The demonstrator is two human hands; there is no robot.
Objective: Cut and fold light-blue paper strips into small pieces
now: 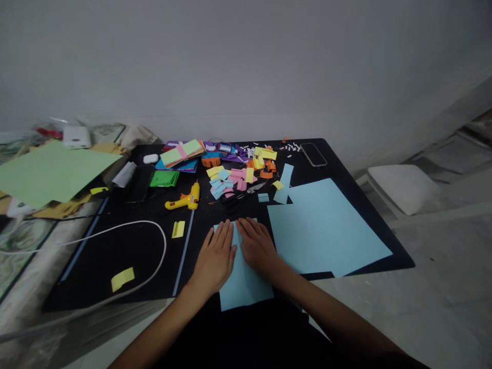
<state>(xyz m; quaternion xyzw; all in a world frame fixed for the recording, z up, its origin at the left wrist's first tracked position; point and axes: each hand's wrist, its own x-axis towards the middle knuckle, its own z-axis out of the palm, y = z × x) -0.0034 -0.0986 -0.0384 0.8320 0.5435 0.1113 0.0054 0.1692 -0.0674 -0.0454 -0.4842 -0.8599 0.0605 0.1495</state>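
- Left hand (215, 256): laid flat, palm down, fingers extended, on a small light-blue paper sheet (244, 284) at the near edge of the black table (126, 256). Grip open; nothing clasped.
- Right hand (257, 247): likewise flat on the same sheet, fingers spread, just beside the left hand, fingertips nearly meeting at the sheet's far edge. Grip open; pressing, not clasping.
- The small sheet's near corner overhangs the table edge toward the person.
- Large light-blue sheet (323, 225): flat on the table, just right of the hands.
- Yellow glue gun (185, 201): lying beyond the left hand, well apart from it.
- Pile of coloured paper scraps (234, 177): behind the hands, mid-table; scissors partly hidden among them.
- Phone (313, 154): far right corner of the table.
- White cable (154, 233): looped across the left part of the table.
- Green sheet (49, 171): far left, off the black table.
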